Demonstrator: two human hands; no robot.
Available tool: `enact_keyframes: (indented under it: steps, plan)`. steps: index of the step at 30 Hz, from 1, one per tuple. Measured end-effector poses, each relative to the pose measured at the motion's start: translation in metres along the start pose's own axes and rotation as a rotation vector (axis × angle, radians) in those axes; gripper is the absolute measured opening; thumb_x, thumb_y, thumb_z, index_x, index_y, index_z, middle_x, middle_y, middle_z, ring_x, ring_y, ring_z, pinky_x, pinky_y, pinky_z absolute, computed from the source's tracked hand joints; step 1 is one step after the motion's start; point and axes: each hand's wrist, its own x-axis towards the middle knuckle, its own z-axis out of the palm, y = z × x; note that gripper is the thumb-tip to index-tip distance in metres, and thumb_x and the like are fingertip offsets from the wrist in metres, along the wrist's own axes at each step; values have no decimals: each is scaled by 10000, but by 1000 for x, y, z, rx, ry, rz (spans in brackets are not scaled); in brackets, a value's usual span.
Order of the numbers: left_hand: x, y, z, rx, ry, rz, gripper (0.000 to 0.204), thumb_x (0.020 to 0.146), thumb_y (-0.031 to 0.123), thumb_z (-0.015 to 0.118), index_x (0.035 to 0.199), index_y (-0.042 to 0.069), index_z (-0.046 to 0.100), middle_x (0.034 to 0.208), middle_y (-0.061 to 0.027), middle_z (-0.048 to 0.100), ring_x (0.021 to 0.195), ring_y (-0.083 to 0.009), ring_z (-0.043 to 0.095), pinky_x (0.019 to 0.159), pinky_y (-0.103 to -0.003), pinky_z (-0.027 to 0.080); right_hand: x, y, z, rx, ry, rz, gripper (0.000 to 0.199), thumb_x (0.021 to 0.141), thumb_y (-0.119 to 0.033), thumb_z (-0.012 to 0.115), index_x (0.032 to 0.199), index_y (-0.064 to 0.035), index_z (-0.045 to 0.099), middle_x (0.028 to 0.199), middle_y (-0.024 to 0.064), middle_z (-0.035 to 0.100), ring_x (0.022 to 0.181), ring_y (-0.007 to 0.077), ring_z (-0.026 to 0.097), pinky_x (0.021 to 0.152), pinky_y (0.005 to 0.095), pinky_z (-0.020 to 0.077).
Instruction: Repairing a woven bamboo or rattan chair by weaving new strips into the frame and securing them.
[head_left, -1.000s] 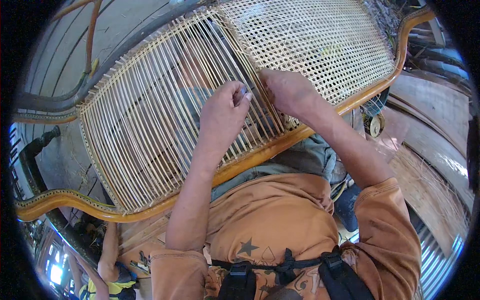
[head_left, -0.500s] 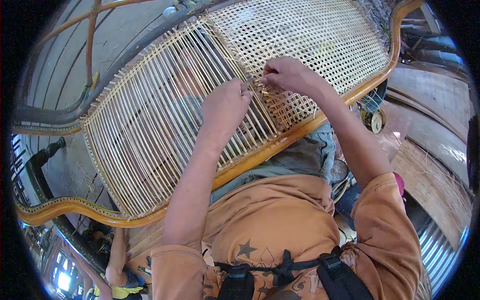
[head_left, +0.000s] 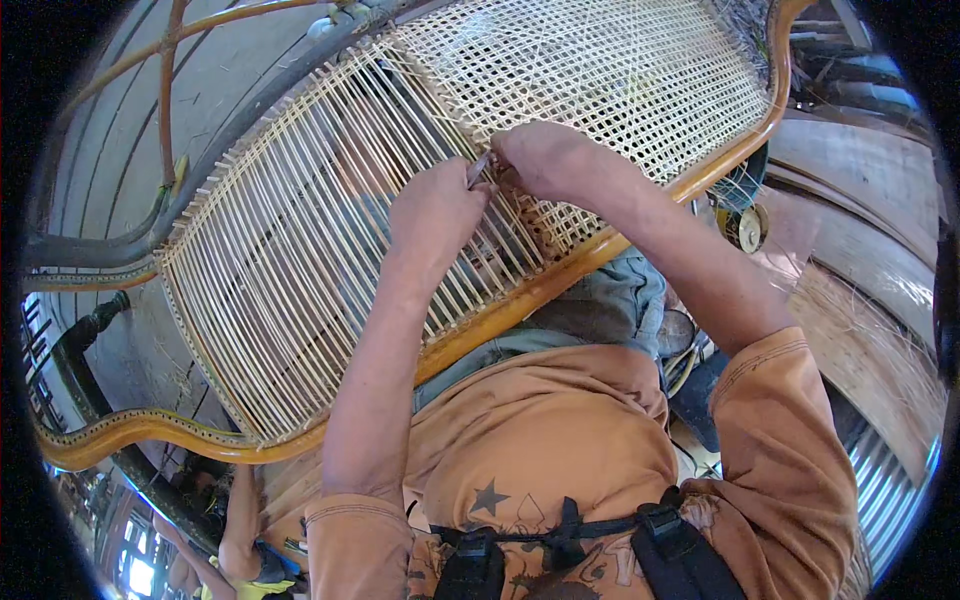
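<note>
Across my lap lies a curved wooden seat frame (head_left: 475,322) strung with cane. Its right panel (head_left: 640,80) is woven into an open mesh, while the left panel (head_left: 265,250) carries only parallel strands in one direction. My left hand (head_left: 432,215) is closed on a small grey metal tool (head_left: 479,168), of which just a short part shows. Right beside it, my right hand (head_left: 545,160) is closed over the bar between the panels, fingers curled down. What its fingertips grip is hidden by the hand itself.
Dark frame rails (head_left: 90,245) run along the far left. Wooden boards (head_left: 860,370) with loose cane strips lie at the right, near corrugated metal sheet (head_left: 890,510). Another person's arm (head_left: 240,520) shows at the lower left. A round metal piece (head_left: 750,228) sits beyond my right forearm.
My right hand has moved left and closer to my left hand, its fingers now turned down. The grey tool shows more. The whole frame sits slightly further left in view.
</note>
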Motion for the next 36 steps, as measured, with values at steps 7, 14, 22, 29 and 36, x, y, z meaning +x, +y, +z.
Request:
enact_keyframes:
  steps: [7, 14, 22, 29, 36]
  plan:
    - [23, 2, -8, 115, -150, -40, 316, 797, 309, 604, 841, 1, 658, 823, -202, 646, 805, -359, 631, 713, -446, 491, -34, 3, 17, 110, 185, -200, 205, 821, -174, 617, 1005, -86, 609, 1000, 71, 585, 879, 253, 602, 729, 362, 503]
    - [29, 14, -13, 217, -263, -23, 372, 757, 348, 635, 845, -10, 677, 816, -207, 654, 773, -355, 641, 703, -443, 503, -42, 24, 41, 452, 479, -183, 128, 837, -128, 583, 942, -58, 603, 882, 93, 603, 812, 263, 604, 702, 341, 495]
    - [40, 9, -3, 211, -290, -41, 392, 713, 356, 652, 849, -11, 676, 800, -190, 660, 743, -323, 651, 703, -409, 509, -32, 20, 37, 658, 434, -15, 175, 846, -158, 595, 962, -32, 624, 815, 111, 638, 741, 195, 611, 686, 305, 479]
    - [36, 25, -17, 167, -452, -126, 369, 726, 328, 622, 821, -26, 665, 760, -183, 655, 695, -301, 647, 674, -377, 509, -31, 18, 38, 806, 381, -25, 165, 852, -129, 590, 982, -35, 629, 809, 39, 641, 732, 99, 567, 676, 252, 466]
    - [7, 18, -7, 174, -177, -59, 272, 777, 270, 586, 917, 49, 656, 838, -185, 648, 811, -331, 635, 732, -423, 498, -37, 33, 30, 745, 405, 12, 195, 819, -95, 580, 996, -14, 597, 833, 82, 632, 784, 148, 594, 727, 281, 478]
